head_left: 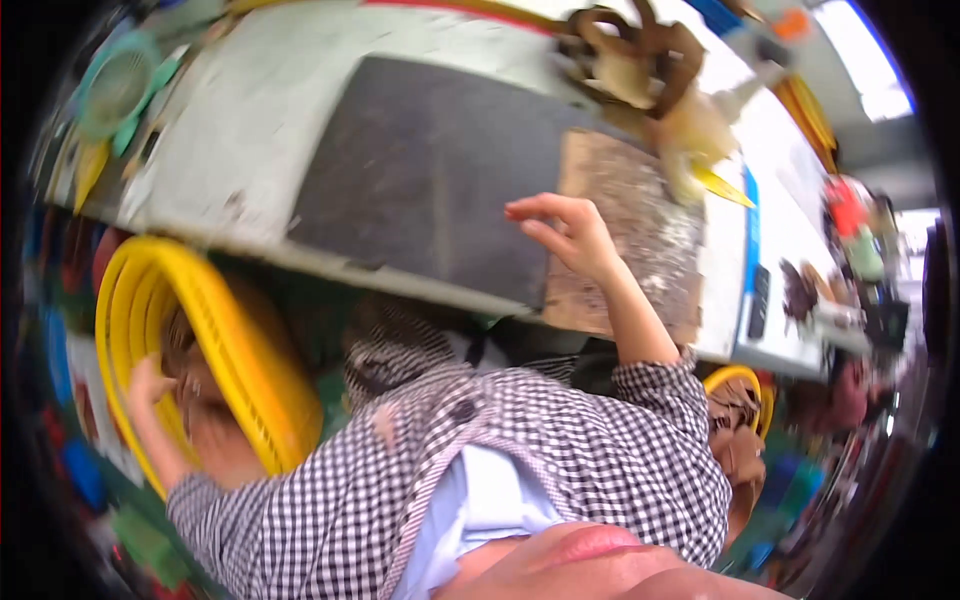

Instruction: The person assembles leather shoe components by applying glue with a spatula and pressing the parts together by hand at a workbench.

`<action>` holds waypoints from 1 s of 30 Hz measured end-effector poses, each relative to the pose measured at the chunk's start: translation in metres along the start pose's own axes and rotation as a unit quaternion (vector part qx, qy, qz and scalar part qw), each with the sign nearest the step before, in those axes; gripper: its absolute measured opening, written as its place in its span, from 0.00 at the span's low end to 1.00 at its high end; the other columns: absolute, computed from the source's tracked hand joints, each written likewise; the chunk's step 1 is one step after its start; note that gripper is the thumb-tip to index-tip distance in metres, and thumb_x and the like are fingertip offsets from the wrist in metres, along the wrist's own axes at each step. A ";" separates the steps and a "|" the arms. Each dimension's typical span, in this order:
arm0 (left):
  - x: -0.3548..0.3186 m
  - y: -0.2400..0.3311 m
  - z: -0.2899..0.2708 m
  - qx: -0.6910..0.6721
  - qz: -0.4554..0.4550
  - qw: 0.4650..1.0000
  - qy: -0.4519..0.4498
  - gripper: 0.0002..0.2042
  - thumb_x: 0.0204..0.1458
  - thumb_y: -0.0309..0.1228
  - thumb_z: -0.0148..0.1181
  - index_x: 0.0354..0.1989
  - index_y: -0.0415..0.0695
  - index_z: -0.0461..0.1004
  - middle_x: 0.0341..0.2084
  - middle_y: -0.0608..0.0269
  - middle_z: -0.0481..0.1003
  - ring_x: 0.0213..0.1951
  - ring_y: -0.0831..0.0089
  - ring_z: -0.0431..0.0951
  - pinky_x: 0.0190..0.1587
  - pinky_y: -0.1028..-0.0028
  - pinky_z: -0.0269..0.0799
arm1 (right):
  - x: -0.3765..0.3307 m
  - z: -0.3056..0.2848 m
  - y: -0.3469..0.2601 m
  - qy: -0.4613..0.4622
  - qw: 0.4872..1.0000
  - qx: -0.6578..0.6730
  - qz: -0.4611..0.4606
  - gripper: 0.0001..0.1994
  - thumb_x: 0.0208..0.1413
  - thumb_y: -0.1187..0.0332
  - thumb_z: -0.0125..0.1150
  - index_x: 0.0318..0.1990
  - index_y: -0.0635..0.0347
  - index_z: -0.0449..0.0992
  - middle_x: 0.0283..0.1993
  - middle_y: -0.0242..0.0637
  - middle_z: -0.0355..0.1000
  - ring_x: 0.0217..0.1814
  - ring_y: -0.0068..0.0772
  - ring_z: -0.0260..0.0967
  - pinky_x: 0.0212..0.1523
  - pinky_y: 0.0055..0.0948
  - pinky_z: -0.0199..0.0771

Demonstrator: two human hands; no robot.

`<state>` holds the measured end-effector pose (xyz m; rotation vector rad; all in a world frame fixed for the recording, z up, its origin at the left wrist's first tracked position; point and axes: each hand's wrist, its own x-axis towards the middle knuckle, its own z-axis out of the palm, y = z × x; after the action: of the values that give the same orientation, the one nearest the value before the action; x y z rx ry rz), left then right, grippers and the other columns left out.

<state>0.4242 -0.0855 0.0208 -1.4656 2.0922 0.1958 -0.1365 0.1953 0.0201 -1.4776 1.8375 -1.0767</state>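
Observation:
My left hand [150,385] reaches down into a yellow plastic basket [240,350] beside the table, close to brown leather-like pieces [215,415] inside. Its thumb stands off from the fingers, and I see nothing held, though the fingertips are blurred. Above the table, my right hand [567,232] is open and empty, its fingers loosely curved and the thumb apart. It hovers where a dark grey mat [420,180] meets a worn brown board [635,230] with pale crusted residue.
Brown strap-like pieces [650,50] and a cloudy plastic container [695,145] stand at the table's far right. A turquoise strainer-like basket [118,90] is at the far left. Another yellow basket [765,400] with brown strappy pieces [735,440] sits at my right.

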 end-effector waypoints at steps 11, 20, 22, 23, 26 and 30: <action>0.093 0.589 -0.197 -0.128 0.682 0.592 0.410 0.19 0.38 0.21 0.50 0.44 0.39 0.67 0.44 0.50 0.67 0.52 0.57 0.63 0.54 0.66 0.60 | -0.032 -0.076 0.036 0.140 0.984 -0.058 0.099 0.13 0.48 0.73 0.56 0.43 0.62 0.72 0.37 0.37 0.73 0.36 0.23 0.69 0.38 0.21 0.68; 0.106 0.685 -0.189 -0.220 0.627 0.620 0.417 0.09 0.42 0.25 0.48 0.29 0.48 0.75 0.27 0.62 0.70 0.35 0.63 0.71 0.37 0.69 0.68 | -0.046 -0.089 0.040 0.162 0.975 -0.056 0.143 0.12 0.47 0.69 0.58 0.41 0.61 0.74 0.37 0.41 0.73 0.38 0.33 0.71 0.39 0.26 0.70; 0.101 0.627 -0.212 -0.309 0.649 0.569 0.400 0.11 0.41 0.23 0.49 0.33 0.47 0.76 0.28 0.60 0.71 0.34 0.62 0.71 0.35 0.70 0.67 | -0.042 -0.085 0.044 0.184 0.974 -0.038 0.129 0.14 0.47 0.69 0.58 0.43 0.61 0.72 0.37 0.40 0.73 0.38 0.30 0.71 0.40 0.25 0.69; 0.103 0.594 -0.218 -0.328 0.660 0.553 0.389 0.11 0.41 0.20 0.50 0.32 0.46 0.76 0.25 0.58 0.70 0.31 0.62 0.70 0.33 0.70 0.66 | -0.035 -0.083 0.043 0.202 0.972 -0.015 0.122 0.16 0.47 0.70 0.58 0.45 0.61 0.70 0.38 0.40 0.73 0.37 0.30 0.71 0.39 0.26 0.70; 0.071 0.480 -0.221 -0.263 0.725 0.569 0.284 0.11 0.37 0.16 0.50 0.28 0.43 0.75 0.23 0.58 0.67 0.29 0.60 0.69 0.33 0.70 0.66 | -0.011 -0.076 0.050 0.203 0.973 0.028 0.103 0.27 0.43 0.65 0.62 0.54 0.58 0.63 0.41 0.40 0.71 0.39 0.30 0.70 0.40 0.27 0.69; 0.049 0.394 -0.142 -0.112 0.662 0.719 0.177 0.11 0.32 0.17 0.50 0.25 0.44 0.73 0.23 0.61 0.66 0.32 0.63 0.69 0.33 0.69 0.66 | 0.031 -0.047 0.043 0.108 0.990 -0.070 0.058 0.37 0.39 0.53 0.64 0.57 0.60 0.57 0.42 0.43 0.70 0.44 0.41 0.67 0.47 0.33 0.65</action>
<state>0.0063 -0.0336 0.0337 0.2552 3.1295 0.7520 -0.2048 0.1798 0.0110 -1.3563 2.1601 -1.1060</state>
